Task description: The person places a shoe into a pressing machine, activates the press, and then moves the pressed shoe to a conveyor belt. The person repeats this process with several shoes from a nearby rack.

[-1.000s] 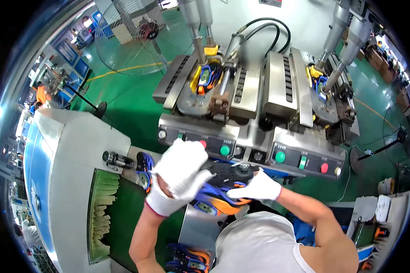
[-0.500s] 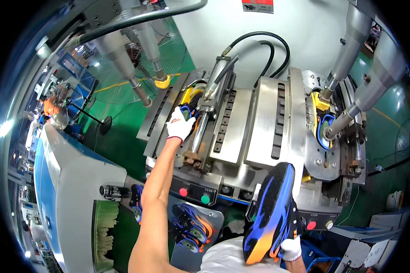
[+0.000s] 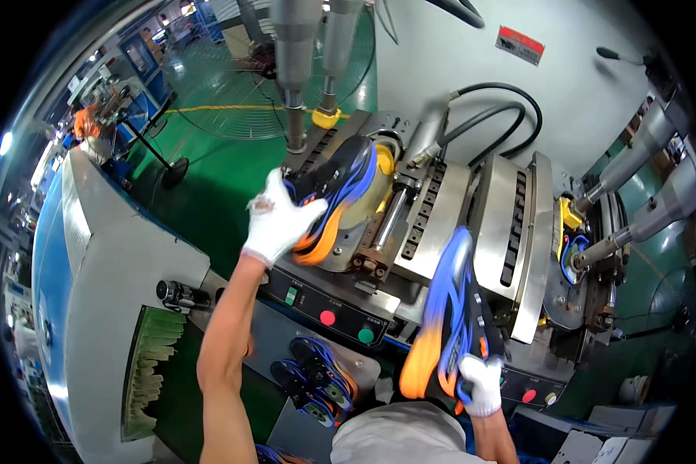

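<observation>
In a white glove, my left hand [image 3: 277, 223] grips the heel part of a black, blue and orange sneaker [image 3: 349, 185], its toe pointing away. That sneaker is held over the left station of a steel shoe press [image 3: 398, 224], partly hiding a yellow pad [image 3: 383, 159]. My right hand [image 3: 483, 383], also gloved, holds a second sneaker [image 3: 448, 309] near its heel, toe up and away, in front of the press. Its fingers are partly hidden by the shoe. Another blue-edged shoe [image 3: 572, 259] sits in the right station beneath the press rods.
Several sneakers [image 3: 317, 375] lie on a grey shelf [image 3: 274, 344] below the press. The control panel [image 3: 325, 305] with coloured buttons runs along the press front. Thick metal cylinders [image 3: 296, 46] hang at upper left. A grey machine with green bristles [image 3: 151, 371] stands at left.
My left hand has lifted a sneaker out of the left station and brought it up. The right hand keeps its sneaker. The view has turned, shifting the press rightward.
</observation>
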Demonstrator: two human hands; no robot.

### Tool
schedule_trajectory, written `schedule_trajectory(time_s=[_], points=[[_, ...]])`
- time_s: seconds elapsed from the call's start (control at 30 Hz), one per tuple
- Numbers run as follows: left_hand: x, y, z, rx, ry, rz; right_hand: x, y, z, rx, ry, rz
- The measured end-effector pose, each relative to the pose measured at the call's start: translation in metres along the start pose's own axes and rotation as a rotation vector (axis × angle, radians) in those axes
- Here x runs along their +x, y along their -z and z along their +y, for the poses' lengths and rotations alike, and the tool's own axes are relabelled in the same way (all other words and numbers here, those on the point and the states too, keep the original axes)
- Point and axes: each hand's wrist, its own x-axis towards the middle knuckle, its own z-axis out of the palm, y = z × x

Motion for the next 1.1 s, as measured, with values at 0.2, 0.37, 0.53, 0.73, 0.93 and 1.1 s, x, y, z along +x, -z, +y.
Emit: schedule_trajectory(time_s=[0.2,0.37,0.53,0.73,0.93,1.1], points=[[-0.214,0.047,-0.107,-0.338,0.324,0.162,0.177,-0.181,-0.009,0.01,0.065,-0.325],[-0.374,0.045,-0.169,-0.188,0.828,0.16,0.35,-0.27,0.037,-0.521,0.181,-0.013],[-0.464,0.0,-0.179,0.198,1.18,0.101,0.435,-0.289,0.054,-1.328,0.071,0.051],[-0.535,-0.114,-0.156,-0.164,1.244,0.342,0.441,-0.255,0.093,-1.256,0.406,0.193],[-0.538,-0.136,-0.159,-0.321,1.386,0.466,0.492,-0.264,0.048,-1.579,0.562,0.25],[-0.532,-0.134,-0.164,-0.249,1.292,0.521,0.537,-0.253,0.03,-1.768,0.55,0.234]])
